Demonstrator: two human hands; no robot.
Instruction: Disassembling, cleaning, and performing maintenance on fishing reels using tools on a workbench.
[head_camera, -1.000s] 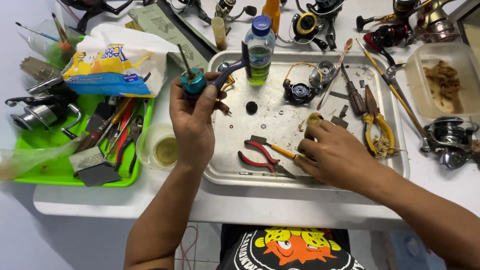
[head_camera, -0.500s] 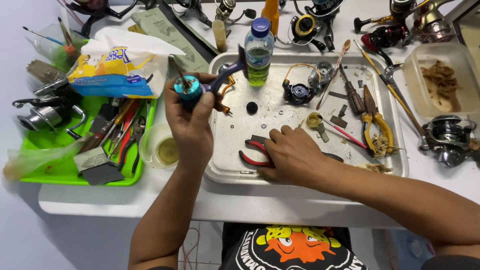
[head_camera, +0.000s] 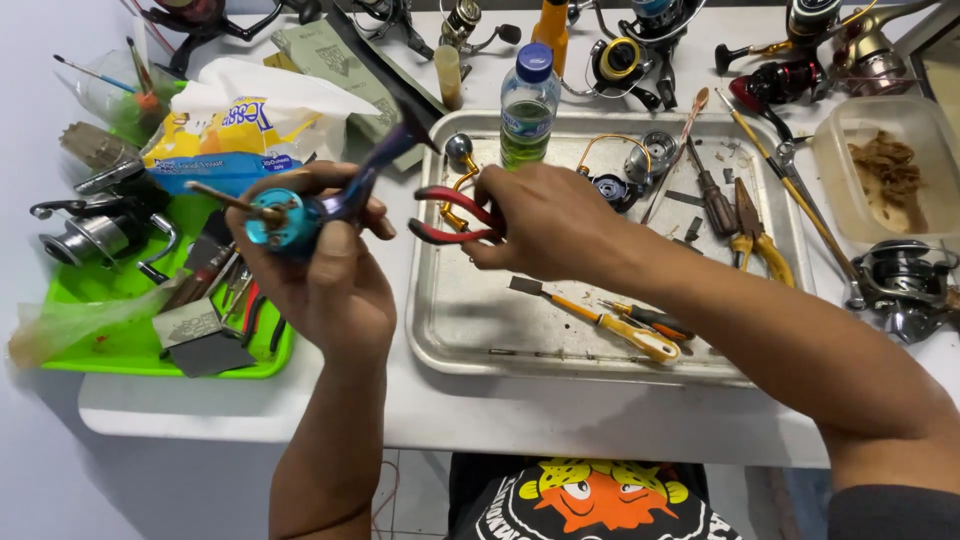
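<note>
My left hand (head_camera: 325, 275) holds a blue fishing reel body (head_camera: 290, 218) up above the table's left side, its thin shaft pointing left and its dark arm slanting up to the right. My right hand (head_camera: 545, 222) grips red-handled pliers (head_camera: 452, 214), lifted over the left part of the metal tray (head_camera: 450, 330), handles pointing toward the reel. The plier jaws are hidden inside my fist.
The tray holds a water bottle (head_camera: 527, 105), a yellow-handled screwdriver (head_camera: 610, 320), yellow pliers (head_camera: 757, 245) and reel parts (head_camera: 640, 165). A green tray (head_camera: 120, 345) with tools and a grey reel (head_camera: 95, 235) lies left. A plastic tub (head_camera: 885, 175) and more reels (head_camera: 905, 285) stand right.
My right hand took the red-handled pliers off the tray and raised them toward the reel. My left hand brought the reel nearer and lower.
</note>
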